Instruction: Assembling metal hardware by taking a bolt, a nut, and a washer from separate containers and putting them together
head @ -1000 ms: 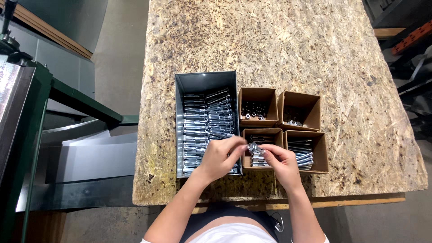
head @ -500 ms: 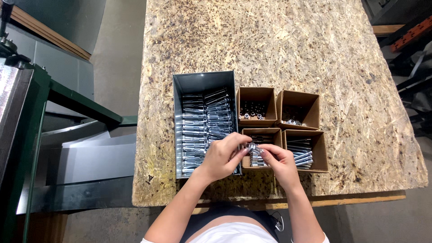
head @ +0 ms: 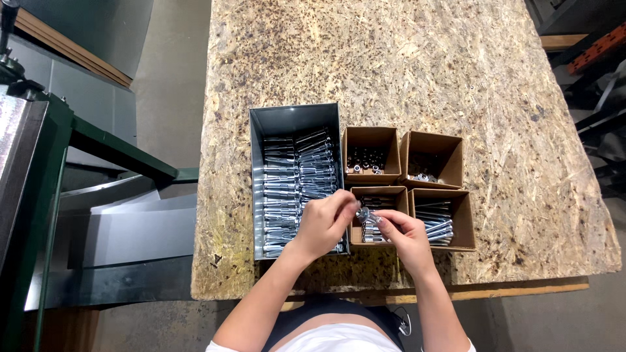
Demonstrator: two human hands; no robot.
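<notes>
1. Head view, the hands: the left hand (head: 324, 225) and right hand (head: 403, 233) meet above the near edge of the bench (head: 417, 72), and together they hold a small silver bolt piece (head: 363, 214). The fingers of both hands are curled in and pinched onto it, the left from its left end and the right from below. What the fingertips are doing to it is too small to tell.

2. Head view, the containers: one long grey metal bin (head: 297, 179) sits toward the near left corner, and beside it are four small brown cardboard boxes in a two-by-two block. The held piece hangs over the near-left box (head: 380, 215), which shows silver parts behind the hands.

3. Head view, contents: the grey bin is packed with silver bolts in about two columns, too many to count, with only its far end bare. The far-left box (head: 370, 155) holds a small cluster of dark nuts. The far-right box (head: 432, 160) has only a few small parts. The near-right box (head: 440, 220) holds a handful of bolts.

4. Judged progress: the bin looks largely filled, while loose parts remain in all four boxes, so more work seems left.
</notes>
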